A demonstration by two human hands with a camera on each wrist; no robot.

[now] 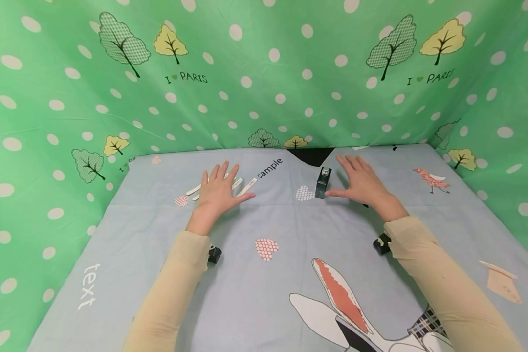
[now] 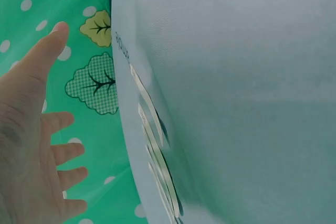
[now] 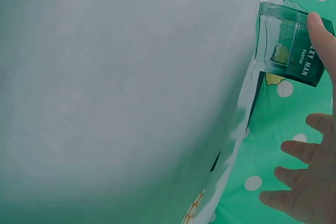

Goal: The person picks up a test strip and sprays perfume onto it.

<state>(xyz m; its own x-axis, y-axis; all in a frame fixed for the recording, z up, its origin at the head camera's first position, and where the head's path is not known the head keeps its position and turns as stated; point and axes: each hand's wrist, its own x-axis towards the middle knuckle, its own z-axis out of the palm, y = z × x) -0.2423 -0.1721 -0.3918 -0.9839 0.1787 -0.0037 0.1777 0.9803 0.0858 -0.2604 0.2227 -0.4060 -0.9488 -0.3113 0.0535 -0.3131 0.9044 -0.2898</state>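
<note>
A glass perfume bottle [image 1: 322,183] with a dark upper part stands on the cloth toward the back, its printed lettering showing in the right wrist view. My right hand [image 1: 364,185] is just to its right with fingers spread. Its thumb tip overlaps the bottle's side in the head view and its dark part in the right wrist view. Several slim white paper strips [image 1: 248,187] lie at the back left. Spread out over them, my left hand [image 1: 216,194] hides part of some strips; in the left wrist view its fingers are apart with nothing between them.
A grey-blue printed cloth [image 1: 264,215] covers the table. Behind it and at both sides hangs a green polka-dot curtain [image 1: 246,63]. Small black devices are at the left wrist [image 1: 214,254] and the right wrist [image 1: 382,244]. Hearts, a rabbit and lettering are flat prints.
</note>
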